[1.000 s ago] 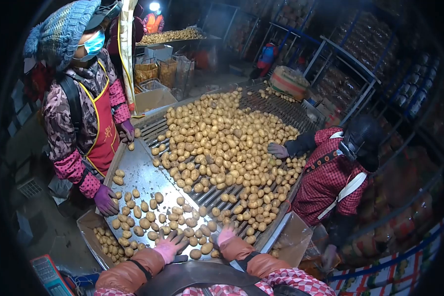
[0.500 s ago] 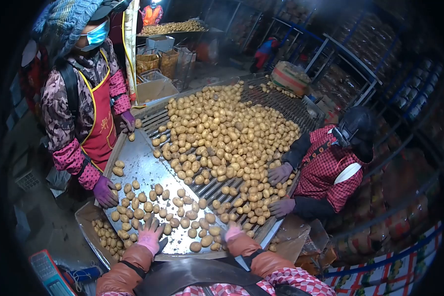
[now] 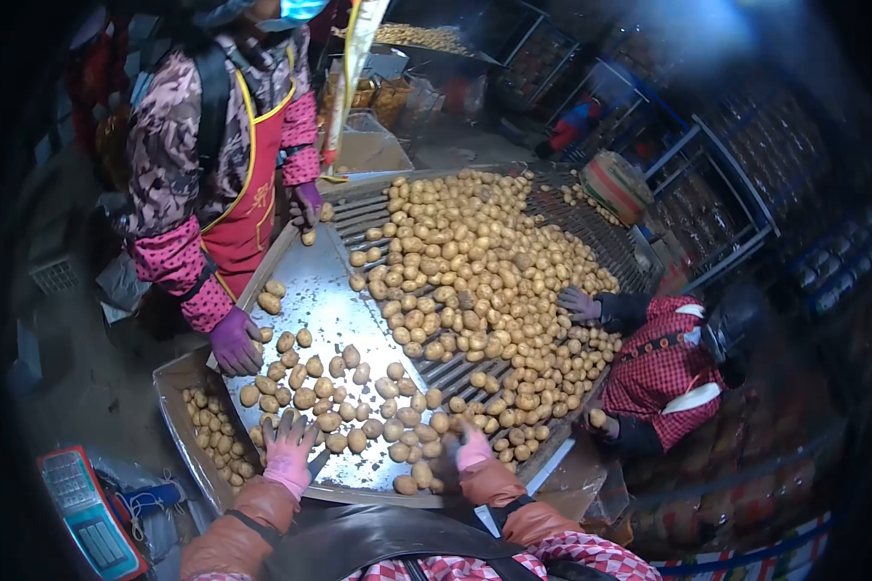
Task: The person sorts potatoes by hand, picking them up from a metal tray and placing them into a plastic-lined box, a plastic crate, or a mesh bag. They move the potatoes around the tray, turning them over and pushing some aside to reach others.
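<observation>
My left hand [image 3: 291,451], in a pink and grey glove, lies with fingers spread at the front of the metal sheet [image 3: 305,261], just below loose potatoes [image 3: 304,398]. My right hand [image 3: 472,446], gloved alike, is at the potatoes where the sheet meets the slatted rack [image 3: 438,366]. Its fingers are apart and partly hidden, and I see nothing held in them. A large heap of potatoes [image 3: 484,261] covers much of the rack. More potatoes lie in a cardboard box [image 3: 176,412] left of my left hand.
On the left stands a co-worker in a red apron [image 3: 252,208], purple-gloved hands at the table edge. Another in a checked top [image 3: 664,363] leans in from the right, one hand on the heap. A scale [image 3: 92,513] is at lower left; a filled sack [image 3: 615,187] lies at the back.
My view has shifted, so the table appears farther right. The right co-worker's nearer hand has drawn back to the table edge with a potato. My left hand stays spread, near the same potatoes.
</observation>
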Action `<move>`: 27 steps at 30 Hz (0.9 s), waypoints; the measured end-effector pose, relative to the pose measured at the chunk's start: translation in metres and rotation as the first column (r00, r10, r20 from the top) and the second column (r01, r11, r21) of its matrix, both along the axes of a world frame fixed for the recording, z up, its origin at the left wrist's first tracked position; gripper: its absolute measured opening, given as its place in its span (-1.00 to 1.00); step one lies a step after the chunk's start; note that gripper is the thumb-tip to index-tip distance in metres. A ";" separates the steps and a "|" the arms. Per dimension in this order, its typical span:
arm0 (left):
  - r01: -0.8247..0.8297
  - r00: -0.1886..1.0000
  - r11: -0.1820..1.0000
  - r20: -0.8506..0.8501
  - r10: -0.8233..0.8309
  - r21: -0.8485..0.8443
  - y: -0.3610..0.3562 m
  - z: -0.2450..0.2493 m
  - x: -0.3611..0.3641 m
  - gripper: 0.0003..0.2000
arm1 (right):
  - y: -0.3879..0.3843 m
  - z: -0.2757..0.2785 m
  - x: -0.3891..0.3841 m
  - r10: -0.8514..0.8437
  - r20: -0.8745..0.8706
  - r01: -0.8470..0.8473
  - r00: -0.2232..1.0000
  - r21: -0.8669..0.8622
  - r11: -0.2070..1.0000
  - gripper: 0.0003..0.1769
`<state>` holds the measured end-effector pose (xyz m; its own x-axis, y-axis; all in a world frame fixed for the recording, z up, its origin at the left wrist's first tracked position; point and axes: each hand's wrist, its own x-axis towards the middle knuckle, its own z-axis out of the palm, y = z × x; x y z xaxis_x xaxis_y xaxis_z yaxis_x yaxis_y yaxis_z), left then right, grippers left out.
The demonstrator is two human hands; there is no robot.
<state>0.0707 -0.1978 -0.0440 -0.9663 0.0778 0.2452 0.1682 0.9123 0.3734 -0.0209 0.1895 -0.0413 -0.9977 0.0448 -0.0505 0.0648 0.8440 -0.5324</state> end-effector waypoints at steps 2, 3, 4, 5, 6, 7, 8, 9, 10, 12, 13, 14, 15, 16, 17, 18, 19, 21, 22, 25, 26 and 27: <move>-0.057 0.998 0.998 0.008 0.057 -0.030 -0.004 -0.002 0.001 -0.47 | -0.008 0.028 -0.010 -0.125 0.061 0.105 0.990 0.265 0.959 -0.06; -0.046 0.999 0.999 0.007 0.047 -0.025 -0.003 -0.002 0.000 -0.44 | -0.003 0.022 -0.019 -0.159 0.133 0.118 0.978 0.274 0.954 0.08; -0.002 1.000 1.000 0.004 0.002 -0.019 -0.005 -0.001 0.000 -0.44 | 0.003 0.016 -0.027 -0.192 0.201 0.130 0.960 0.288 0.949 0.22; 0.014 1.000 1.000 0.015 -0.014 0.019 -0.006 0.002 -0.001 -0.45 | 0.008 0.009 -0.031 -0.214 0.262 0.128 0.941 0.309 0.942 0.24; 0.030 0.999 0.998 0.024 -0.031 0.056 -0.007 0.005 -0.001 -0.46 | 0.013 0.003 -0.031 -0.223 0.301 0.120 0.927 0.325 0.938 0.26; 0.016 0.999 0.997 0.036 -0.019 0.079 -0.009 0.006 -0.002 -0.47 | 0.016 0.000 -0.030 -0.232 0.336 0.110 0.913 0.343 0.933 0.28; -0.006 0.998 0.994 0.065 -0.001 0.106 -0.010 0.008 -0.002 -0.47 | 0.019 -0.003 -0.030 -0.241 0.365 0.104 0.899 0.358 0.928 0.30; 0.006 0.996 0.996 0.092 -0.014 0.090 -0.011 0.007 -0.004 -0.47 | 0.021 -0.003 -0.030 -0.249 0.389 0.100 0.887 0.364 0.926 0.32; 0.019 0.992 0.997 0.120 -0.028 0.076 -0.011 0.007 -0.006 -0.47 | 0.023 -0.003 -0.030 -0.254 0.407 0.094 0.877 0.372 0.924 0.34; 0.047 0.984 0.996 0.170 -0.058 0.070 -0.013 0.009 -0.009 -0.46 | 0.024 -0.005 -0.036 -0.271 0.440 0.089 0.856 0.391 0.916 0.38; 0.078 0.978 0.994 0.187 -0.090 0.071 -0.014 0.010 -0.012 -0.46 | 0.024 -0.006 -0.038 -0.278 0.453 0.086 0.847 0.400 0.912 0.40; 0.107 0.972 0.992 0.203 -0.120 0.073 -0.014 0.010 -0.014 -0.46 | 0.024 -0.007 -0.042 -0.284 0.464 0.082 0.839 0.408 0.909 0.42; 0.116 0.972 0.991 0.197 -0.126 0.060 -0.015 0.008 -0.016 -0.46 | 0.022 -0.008 -0.045 -0.286 0.476 0.075 0.832 0.414 0.907 0.43; 0.113 0.971 0.991 0.205 -0.125 0.069 -0.015 0.006 -0.017 -0.46 | 0.020 -0.010 -0.048 -0.291 0.485 0.070 0.824 0.424 0.903 0.45; 0.116 0.974 0.991 0.187 -0.127 0.069 -0.015 0.005 -0.018 -0.46 | 0.021 -0.009 -0.054 -0.294 0.500 0.066 0.814 0.422 0.904 0.47; 0.119 0.977 0.991 0.169 -0.129 0.068 -0.015 0.005 -0.020 -0.47 | 0.022 -0.010 -0.060 -0.293 0.512 0.060 0.808 0.423 0.904 0.49; 0.107 0.977 0.991 0.178 -0.120 0.080 -0.015 0.007 -0.022 -0.48 | 0.027 -0.008 -0.067 -0.275 0.569 0.051 0.775 0.377 0.925 0.65; 0.105 0.977 0.993 0.180 -0.114 0.060 -0.015 0.005 -0.025 -0.49 | 0.036 -0.004 -0.080 -0.245 0.596 0.033 0.765 0.344 0.938 0.63; 0.110 0.978 0.993 0.172 -0.115 0.037 -0.014 0.004 -0.025 -0.50 | 0.041 -0.002 -0.083 -0.219 0.613 0.027 0.759 0.307 0.951 0.62; 0.121 0.984 0.993 0.135 -0.119 -0.003 -0.013 -0.004 -0.026 -0.55 | 0.045 0.001 -0.086 -0.195 0.636 0.026 0.747 0.265 0.964 0.54; 0.121 0.989 0.992 0.094 -0.117 -0.040 -0.013 -0.007 -0.026 -0.57 | 0.044 0.002 -0.090 -0.200 0.637 0.027 0.744 0.270 0.962 0.51; 0.124 0.988 0.991 0.098 -0.120 -0.039 -0.013 -0.008 -0.027 -0.57 | 0.043 0.002 -0.092 -0.208 0.640 0.034 0.740 0.273 0.961 0.48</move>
<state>0.0437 -0.2112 -0.0523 -0.9677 0.2054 0.1464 0.2450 0.9033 0.3521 -0.1127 0.2330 -0.0388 -0.7028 0.2593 -0.6624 0.4341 0.8940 -0.1106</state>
